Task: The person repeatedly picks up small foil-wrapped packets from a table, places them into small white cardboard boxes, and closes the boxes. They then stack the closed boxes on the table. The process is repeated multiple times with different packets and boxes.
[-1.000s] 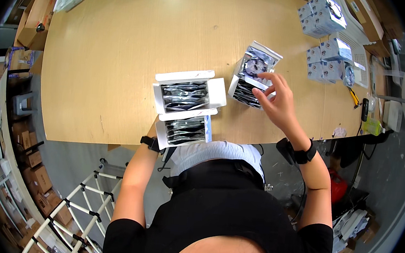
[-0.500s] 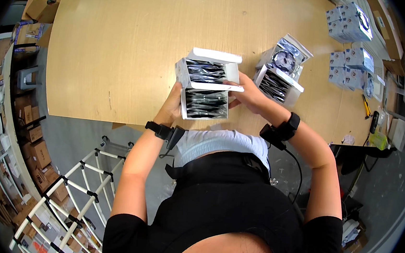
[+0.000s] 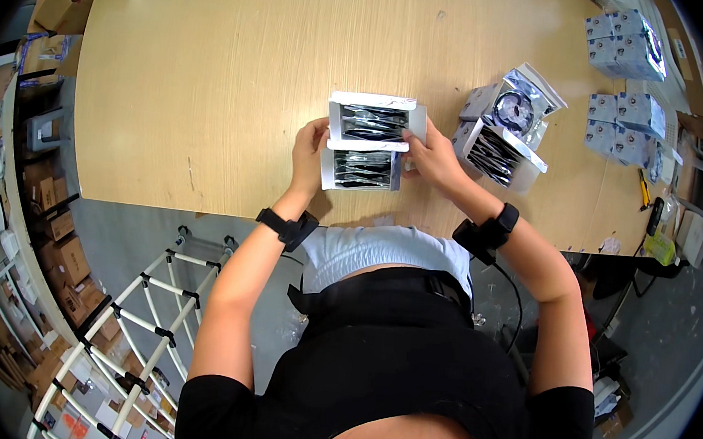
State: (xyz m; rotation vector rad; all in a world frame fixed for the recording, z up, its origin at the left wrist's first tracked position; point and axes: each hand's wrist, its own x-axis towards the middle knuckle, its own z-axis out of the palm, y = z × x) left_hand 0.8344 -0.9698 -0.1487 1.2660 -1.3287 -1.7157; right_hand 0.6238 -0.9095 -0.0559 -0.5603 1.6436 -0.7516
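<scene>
Head view, left hand: your left hand [image 3: 308, 155] lies against the left side of the two boxes, fingers curved; whether it grips them you cannot tell from here.
Head view, right hand: your right hand [image 3: 434, 157] grips the far box [image 3: 372, 100] at its right end, thumb over the edge.
Box pair: the far box and near box [image 3: 327, 171] stand together, open, over the table's [image 3: 214, 65] front part, both filled with packets [image 3: 374, 123].
Right of you: an open box [image 3: 527, 177] of dark packets beside another [image 3: 478, 103] bearing a ring [image 3: 512, 111].
Far right: blue boxes [image 3: 629, 53], stacked; yellow cutter [image 3: 645, 191] nearer you.
</scene>
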